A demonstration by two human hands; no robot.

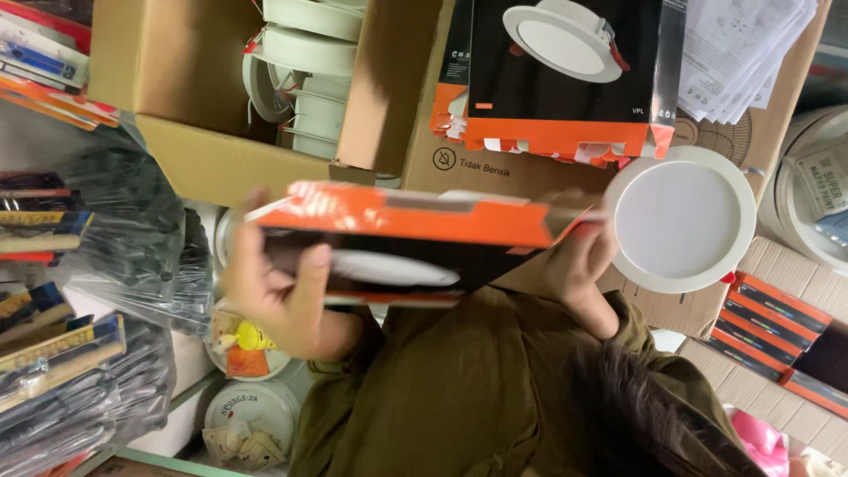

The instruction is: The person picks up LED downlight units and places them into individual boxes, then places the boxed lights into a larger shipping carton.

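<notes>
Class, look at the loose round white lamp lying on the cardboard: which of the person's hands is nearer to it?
Right. The right hand grips the orange-and-black box at the end right beside the round white lamp; the left hand holds the box's far end.

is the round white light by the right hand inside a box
No, the round white light lies bare on top of a cardboard carton, beside the right hand, which holds the orange and black box.

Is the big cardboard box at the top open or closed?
Open: the cardboard box has flaps spread, with stacked white round lamps visible inside.
</notes>
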